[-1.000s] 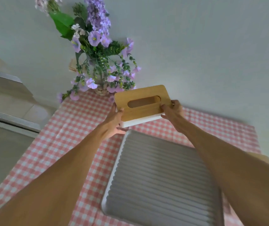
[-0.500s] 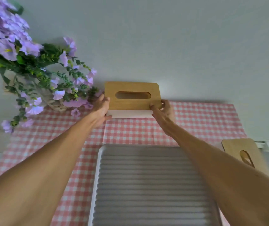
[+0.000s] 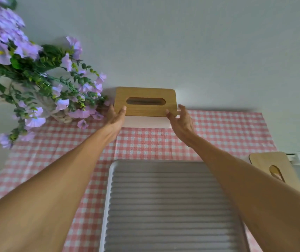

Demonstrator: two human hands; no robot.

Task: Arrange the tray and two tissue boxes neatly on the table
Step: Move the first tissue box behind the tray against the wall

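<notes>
The first tissue box (image 3: 145,104) sits at the far edge of the desk (image 3: 218,128) against the wall, and both hands flank it — the left grip (image 3: 115,118) with thumb on the wooden lid, the right grip (image 3: 181,119) spread and apparently just off its end. This looks like the final squaring of that box. Next comes the second tissue box (image 3: 274,170), off to the right of the right grip, beyond the cloth's edge. The tray (image 3: 163,206) lies nearer than both grips. No writing is readable.
</notes>
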